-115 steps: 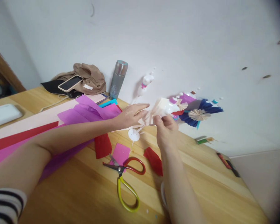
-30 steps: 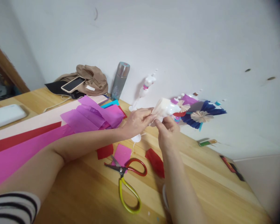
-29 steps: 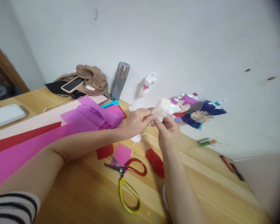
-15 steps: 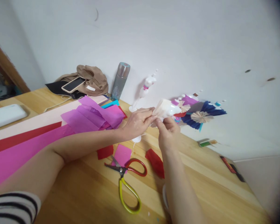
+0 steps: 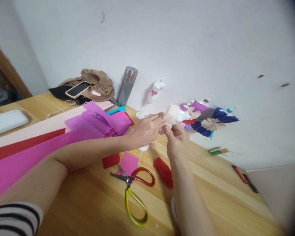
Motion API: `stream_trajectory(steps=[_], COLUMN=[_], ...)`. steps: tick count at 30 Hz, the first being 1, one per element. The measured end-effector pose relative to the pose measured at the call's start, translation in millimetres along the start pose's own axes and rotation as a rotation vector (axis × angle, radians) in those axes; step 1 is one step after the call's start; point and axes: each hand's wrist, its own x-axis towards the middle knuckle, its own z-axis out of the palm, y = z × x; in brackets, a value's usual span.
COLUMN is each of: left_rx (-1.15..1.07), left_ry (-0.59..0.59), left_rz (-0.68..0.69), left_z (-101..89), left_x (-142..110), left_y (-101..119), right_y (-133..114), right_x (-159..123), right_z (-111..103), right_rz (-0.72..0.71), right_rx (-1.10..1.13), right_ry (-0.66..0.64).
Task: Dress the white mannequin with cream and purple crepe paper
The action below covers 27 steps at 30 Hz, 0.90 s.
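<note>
Between my hands is a small white glossy mannequin (image 5: pixel 184 115), lying tilted, with cream paper (image 5: pixel 171 113) gathered around its lower part. My left hand (image 5: pixel 147 130) is closed on the paper from the left, its fingertips partly hidden. From below, my right hand (image 5: pixel 177 136) pinches the mannequin and paper with the thumb on the near side. Scissors (image 5: pixel 127 180) with one red and one yellow handle lie spread on the table below, over a pink paper square (image 5: pixel 129 162). Red paper pieces (image 5: pixel 111 160) lie beside them.
Purple tissue paper (image 5: pixel 88 123) and long coloured sheets (image 5: pixel 27 164) cover the left side. Behind stand a grey flask (image 5: pixel 127 86) and a white mannequin (image 5: pixel 158 88). Decorated mannequins with a blue pleated skirt (image 5: pixel 217 119) are near the wall. A phone (image 5: pixel 78 89) rests on brown cloth (image 5: pixel 100 82).
My left hand and the cream paper have shifted very slightly to the right. Both hands keep their hold, and the things on the table have stayed put.
</note>
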Motion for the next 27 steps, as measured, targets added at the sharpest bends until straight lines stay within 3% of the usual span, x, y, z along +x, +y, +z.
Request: stream_trajectory(steps=[7,13,16,22,27], left_rx=[0.144,-0.023,-0.061,0.270,0.407], left_ry=[-0.008,-0.104,-0.099,-0.142,-0.236], left_rz=[0.079,-0.049,-0.038,0.135,0.125], left_z=[-4.7,-14.7,-13.3,-12.4,-17.5], left_x=[4.8,11.0,10.6,12.6,16.1], left_y=[1.0,2.5,0.3,-0.7,7.4], right_y=[-0.7,-1.6,0.5,8.6,9.9], right_x=[-0.1,0.5,0.8,-0.9,-2.0], right_z=[0.4,0.6,-0.4,-1.3,0.8], right_rz=[0.006,0.011,0.019,0.024,-0.002], right_rx=[0.029,0.053,0.068,0.097,0.123], right_ry=[0.007,-0.010,-0.013,-0.027,-0.020])
